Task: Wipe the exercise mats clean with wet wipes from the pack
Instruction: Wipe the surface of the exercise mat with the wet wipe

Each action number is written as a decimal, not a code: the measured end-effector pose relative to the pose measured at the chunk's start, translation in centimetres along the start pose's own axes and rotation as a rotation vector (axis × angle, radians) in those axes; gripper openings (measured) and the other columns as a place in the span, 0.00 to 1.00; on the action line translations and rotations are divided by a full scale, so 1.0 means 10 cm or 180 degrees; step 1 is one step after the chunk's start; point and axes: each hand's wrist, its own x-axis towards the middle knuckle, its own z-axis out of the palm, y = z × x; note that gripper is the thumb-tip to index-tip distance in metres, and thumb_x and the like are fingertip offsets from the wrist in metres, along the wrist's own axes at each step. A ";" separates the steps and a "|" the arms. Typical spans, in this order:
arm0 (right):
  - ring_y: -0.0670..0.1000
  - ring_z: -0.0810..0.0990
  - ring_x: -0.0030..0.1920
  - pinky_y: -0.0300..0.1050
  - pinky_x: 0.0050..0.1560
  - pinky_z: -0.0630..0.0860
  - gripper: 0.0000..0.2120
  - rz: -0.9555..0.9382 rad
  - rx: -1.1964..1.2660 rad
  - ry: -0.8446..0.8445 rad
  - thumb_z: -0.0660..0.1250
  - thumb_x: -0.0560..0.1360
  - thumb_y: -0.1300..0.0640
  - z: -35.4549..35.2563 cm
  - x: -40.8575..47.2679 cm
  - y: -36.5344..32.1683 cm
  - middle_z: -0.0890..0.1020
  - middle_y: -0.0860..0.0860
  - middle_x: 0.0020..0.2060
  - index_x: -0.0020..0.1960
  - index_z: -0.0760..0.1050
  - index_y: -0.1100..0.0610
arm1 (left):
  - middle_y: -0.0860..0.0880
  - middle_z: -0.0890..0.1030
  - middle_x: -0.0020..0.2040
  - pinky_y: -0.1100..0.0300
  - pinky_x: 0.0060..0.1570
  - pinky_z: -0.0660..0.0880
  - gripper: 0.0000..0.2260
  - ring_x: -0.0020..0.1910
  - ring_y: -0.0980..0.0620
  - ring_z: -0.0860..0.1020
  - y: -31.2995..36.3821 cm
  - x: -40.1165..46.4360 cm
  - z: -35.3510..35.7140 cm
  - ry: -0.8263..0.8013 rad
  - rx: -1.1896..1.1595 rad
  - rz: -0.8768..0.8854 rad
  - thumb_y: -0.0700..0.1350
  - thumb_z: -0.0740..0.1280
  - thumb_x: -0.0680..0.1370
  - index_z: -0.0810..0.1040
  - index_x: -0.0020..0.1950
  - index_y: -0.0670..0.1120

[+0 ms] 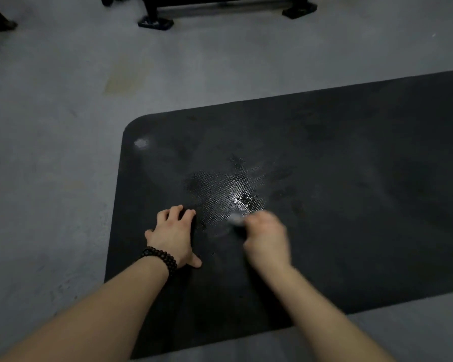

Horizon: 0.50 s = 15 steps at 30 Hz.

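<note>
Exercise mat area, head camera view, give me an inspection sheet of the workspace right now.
Surface: black exercise mat on grey floor; wet shiny patch mid-mat, pale smudge near its far left corner.
Job's things: wet wipe, blurred, held against the mat; pack not in view.
Clutter: nothing seen.
Hands: left hand rests fingers spread on the mat, bead bracelet on its wrist; right hand grips the wipe.
Cables: nothing seen.
Surroundings: black equipment frame at the top.

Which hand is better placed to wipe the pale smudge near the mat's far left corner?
Right, probably: the right hand grips the wipe on the mat. The left hand is nearer the smudge but rests flat, holding nothing.
</note>
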 end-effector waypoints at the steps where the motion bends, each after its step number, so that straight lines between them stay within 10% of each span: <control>1: 0.60 0.78 0.39 0.48 0.36 0.75 0.15 0.0401 -0.0234 0.0175 0.66 0.62 0.68 -0.12 0.10 0.21 0.78 0.55 0.37 0.45 0.83 0.56 | 0.52 0.52 0.80 0.36 0.67 0.69 0.57 0.78 0.45 0.51 0.01 0.00 0.01 0.0033 0.0001 -0.0027 0.58 0.84 0.60 0.53 0.81 0.57; 5: 0.64 0.77 0.44 0.53 0.44 0.74 0.15 0.1212 -0.0627 0.0162 0.65 0.67 0.69 -0.23 0.34 0.54 0.78 0.60 0.43 0.52 0.81 0.61 | 0.49 0.41 0.82 0.24 0.70 0.54 0.65 0.81 0.41 0.40 0.07 0.04 0.01 -0.0145 0.0141 -0.0225 0.58 0.84 0.61 0.39 0.82 0.59; 11: 0.52 0.76 0.37 0.41 0.30 0.73 0.16 -0.0380 0.0037 -0.0467 0.78 0.58 0.53 0.46 -0.21 -0.71 0.76 0.49 0.37 0.44 0.81 0.53 | 0.50 0.29 0.81 0.23 0.71 0.51 0.58 0.80 0.38 0.33 0.02 0.20 0.00 -0.0409 -0.0120 -0.0299 0.49 0.79 0.71 0.35 0.82 0.60; 15: 0.54 0.76 0.37 0.42 0.32 0.74 0.09 -0.0353 0.0244 -0.0240 0.72 0.63 0.57 0.33 -0.07 -0.51 0.76 0.49 0.37 0.43 0.83 0.50 | 0.50 0.28 0.80 0.23 0.72 0.50 0.63 0.80 0.39 0.32 -0.01 0.20 0.03 -0.0472 -0.0098 -0.0216 0.52 0.82 0.68 0.33 0.81 0.60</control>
